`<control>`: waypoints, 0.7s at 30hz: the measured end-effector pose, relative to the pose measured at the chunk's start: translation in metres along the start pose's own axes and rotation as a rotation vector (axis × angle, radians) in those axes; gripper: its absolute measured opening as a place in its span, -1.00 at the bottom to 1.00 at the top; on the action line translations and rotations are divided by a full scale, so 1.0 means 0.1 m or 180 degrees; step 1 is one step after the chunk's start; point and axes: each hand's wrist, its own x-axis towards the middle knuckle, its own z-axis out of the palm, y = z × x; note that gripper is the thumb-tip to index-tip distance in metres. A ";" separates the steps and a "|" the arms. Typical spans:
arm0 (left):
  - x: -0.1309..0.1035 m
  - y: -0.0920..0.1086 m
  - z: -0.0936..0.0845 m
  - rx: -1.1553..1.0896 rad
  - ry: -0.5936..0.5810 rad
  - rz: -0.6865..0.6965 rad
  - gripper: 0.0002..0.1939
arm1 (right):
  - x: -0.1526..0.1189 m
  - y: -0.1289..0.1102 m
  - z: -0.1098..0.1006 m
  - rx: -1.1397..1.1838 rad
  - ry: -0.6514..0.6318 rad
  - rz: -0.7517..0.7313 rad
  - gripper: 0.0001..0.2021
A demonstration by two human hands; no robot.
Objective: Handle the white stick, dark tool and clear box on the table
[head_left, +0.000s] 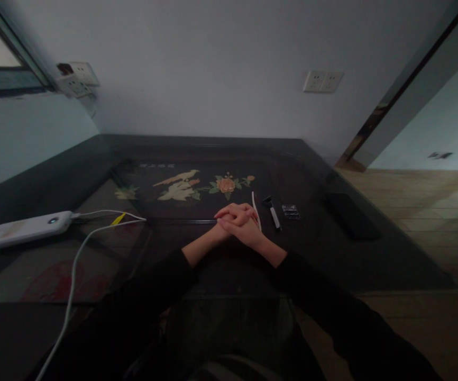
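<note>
Two hands clasped tog., left hand (229,218) & right hand (244,228) interlaced, holding nothing, resting on glass table (372,254). Razor (272,210), white strip (256,210), small packet (291,211) just right, untouched. Prob. idle; next needs unclasping, reaching right.

The only writing I can find is a short row of pale characters (156,165) set into the dark, glass-topped bench (94,159) with the inlaid bird-and-flower picture, just above the bird at the far edge of the panel. From where I sit they are too small and blurred for me to read a single one. I can make out no label, brand, number or sign on anything else in front of me.
</note>
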 end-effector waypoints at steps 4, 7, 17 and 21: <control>0.02 0.02 0.03 -0.0352 0.0105 -0.0173 -0.83 | 0.01 0.01 0.00 -0.0027 -0.0001 -0.0004 -0.86; 0.04 -0.05 0.07 -0.0477 0.0177 -0.0310 -0.81 | 0.01 0.02 0.00 -0.0011 0.0013 -0.0030 -0.85; 0.05 -0.13 0.06 -0.0309 0.0167 -0.0314 -0.84 | 0.01 0.03 0.01 -0.0028 0.0003 -0.0037 -0.85; 0.04 -0.10 0.06 -0.0183 0.0166 -0.0269 -0.81 | 0.01 0.03 0.01 -0.0039 0.0012 -0.0070 -0.84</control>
